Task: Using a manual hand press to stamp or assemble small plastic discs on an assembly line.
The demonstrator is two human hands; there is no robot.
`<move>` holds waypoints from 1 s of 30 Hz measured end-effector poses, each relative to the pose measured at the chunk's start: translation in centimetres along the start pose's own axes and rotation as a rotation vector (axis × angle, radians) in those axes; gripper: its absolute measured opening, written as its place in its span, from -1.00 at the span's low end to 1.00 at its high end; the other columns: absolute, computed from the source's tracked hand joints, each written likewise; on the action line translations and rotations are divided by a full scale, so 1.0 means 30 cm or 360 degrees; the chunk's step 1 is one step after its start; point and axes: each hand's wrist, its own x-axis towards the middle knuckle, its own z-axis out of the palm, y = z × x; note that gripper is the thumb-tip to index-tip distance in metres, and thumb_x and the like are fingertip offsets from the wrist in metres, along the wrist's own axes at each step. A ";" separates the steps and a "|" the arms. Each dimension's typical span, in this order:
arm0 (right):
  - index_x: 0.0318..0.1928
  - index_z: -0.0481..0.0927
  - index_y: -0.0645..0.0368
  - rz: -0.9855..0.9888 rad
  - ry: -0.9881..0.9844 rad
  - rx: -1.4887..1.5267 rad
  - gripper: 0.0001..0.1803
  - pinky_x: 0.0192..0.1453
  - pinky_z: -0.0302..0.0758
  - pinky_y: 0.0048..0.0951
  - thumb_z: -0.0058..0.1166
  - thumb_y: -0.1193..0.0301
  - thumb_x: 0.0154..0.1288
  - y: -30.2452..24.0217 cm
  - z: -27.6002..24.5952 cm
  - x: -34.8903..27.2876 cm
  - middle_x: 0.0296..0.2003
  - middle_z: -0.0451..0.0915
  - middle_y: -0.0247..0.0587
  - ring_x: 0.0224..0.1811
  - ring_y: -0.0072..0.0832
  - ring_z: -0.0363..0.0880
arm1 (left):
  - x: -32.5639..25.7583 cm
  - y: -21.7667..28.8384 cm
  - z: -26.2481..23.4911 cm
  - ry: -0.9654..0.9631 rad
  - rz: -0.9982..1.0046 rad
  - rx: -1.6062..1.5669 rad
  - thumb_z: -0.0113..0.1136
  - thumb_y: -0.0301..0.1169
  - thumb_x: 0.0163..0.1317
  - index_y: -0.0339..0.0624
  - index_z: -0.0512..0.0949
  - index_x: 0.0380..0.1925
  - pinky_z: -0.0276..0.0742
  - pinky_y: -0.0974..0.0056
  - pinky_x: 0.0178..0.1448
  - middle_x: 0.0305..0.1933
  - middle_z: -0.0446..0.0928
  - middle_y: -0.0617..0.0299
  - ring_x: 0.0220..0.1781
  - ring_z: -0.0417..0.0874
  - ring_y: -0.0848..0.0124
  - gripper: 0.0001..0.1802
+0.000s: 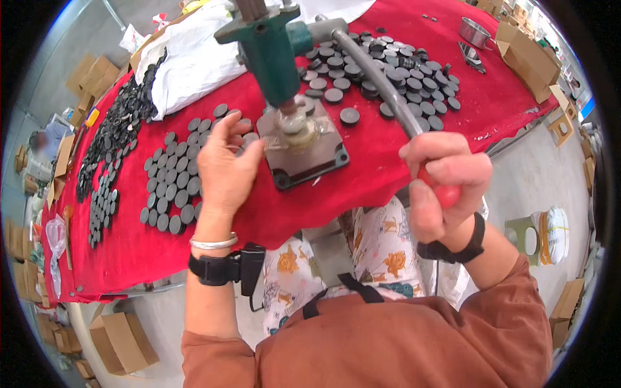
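Right hand (464,173) with fingers (446,147) round red knob (446,194), left hand (225,169) beside green press (272,68), dark discs (171,177) on red cloth (259,220)

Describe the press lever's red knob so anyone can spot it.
On the red-covered table stands a green press. Follow its grey lever to the right hand. The partly gripped knob is rounded and glossy red, unlike the straight lever.

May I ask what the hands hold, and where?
The right hand grips the press lever by its red knob; whether the left hand holds anything is unclear.
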 end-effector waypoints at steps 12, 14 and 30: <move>-0.13 0.35 0.28 0.0103 0.0053 -0.0369 -0.77 -0.33 0.36 -0.56 -0.07 0.64 0.17 -0.068 -0.032 0.209 -0.32 0.53 -0.03 -0.44 -0.56 0.37 | -0.129 -0.013 -0.074 -0.0259 0.0378 0.1224 0.36 -0.21 -0.02 -0.11 0.61 -0.17 0.48 0.11 -0.07 -0.21 0.53 0.10 -0.11 0.56 0.11 -0.61; -0.09 0.34 0.26 0.0066 -0.0052 -0.0658 -0.83 -0.46 0.26 -0.65 -0.16 0.59 0.31 -0.083 -0.038 0.316 -0.32 0.53 -0.08 -0.52 -0.68 0.26 | -0.125 -0.010 -0.070 -0.0297 0.0434 0.1243 0.35 -0.24 0.00 -0.11 0.60 -0.16 0.47 0.09 -0.05 -0.20 0.53 0.09 -0.10 0.56 0.10 -0.62; -0.38 0.44 0.30 -0.0451 -0.0267 -0.0985 -0.79 -0.35 0.36 -0.49 -0.15 0.40 0.31 0.083 -0.064 0.561 -0.50 0.47 -0.25 -0.49 -0.55 0.38 | 0.039 0.094 0.102 -0.0329 -0.0081 -0.0122 0.37 -0.50 0.00 -0.37 0.27 0.21 0.49 0.34 0.10 -0.03 0.59 0.01 -0.02 0.61 0.39 -0.26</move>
